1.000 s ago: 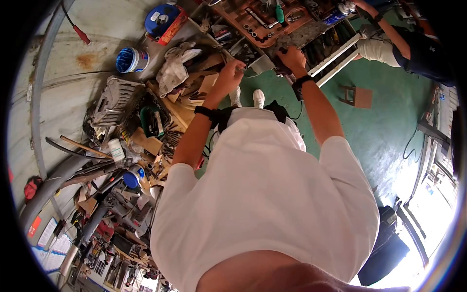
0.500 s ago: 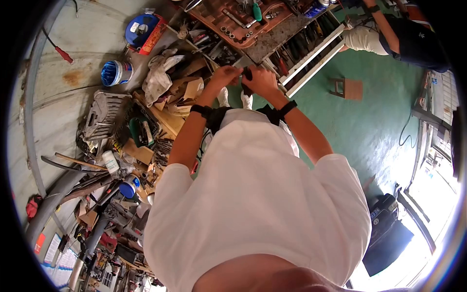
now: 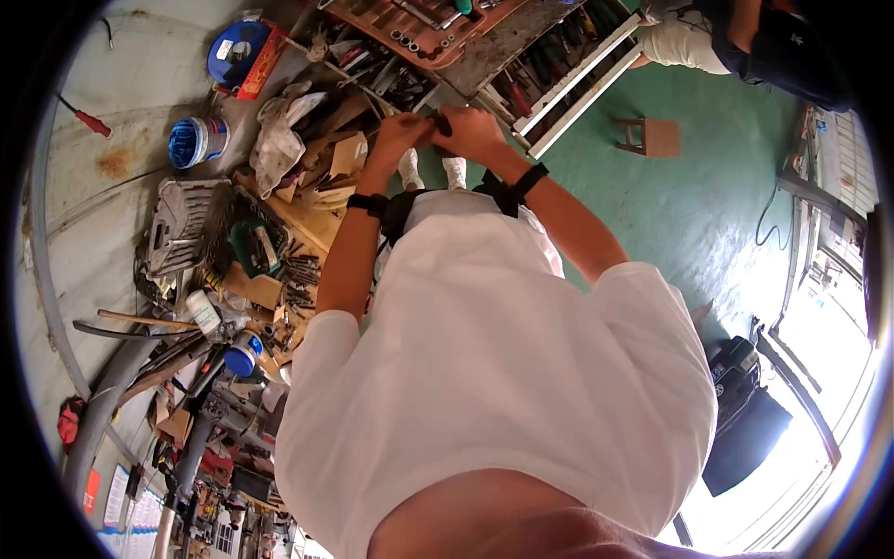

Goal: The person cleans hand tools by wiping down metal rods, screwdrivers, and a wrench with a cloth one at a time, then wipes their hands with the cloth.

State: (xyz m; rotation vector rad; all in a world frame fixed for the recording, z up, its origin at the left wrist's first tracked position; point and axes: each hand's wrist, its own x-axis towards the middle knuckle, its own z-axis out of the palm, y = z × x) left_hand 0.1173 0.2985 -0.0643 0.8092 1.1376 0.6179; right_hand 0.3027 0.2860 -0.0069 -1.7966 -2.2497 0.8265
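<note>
My right hand is closed round a small dark object, of which only a bit shows between the fingers. What kind of object it is I cannot make out. Right beside it, my left hand has its fingers curled in and pressed together, the tips meeting the right hand at that object. Whether the left fingers grip the same piece is hidden. Both hands are held in front of my body, just short of an open drawer full of tools with dark and red handles.
An orange-brown socket tray lies on the workbench. Cardboard and cloth crowd the left, with a grey crate and a blue-stained bucket. A small stool stands on the green floor. Another person is at upper right.
My hands have drawn together, the left now meeting the right at the dark object, which shows less than before. The whole view has shifted, so the bench sits higher and further left.
</note>
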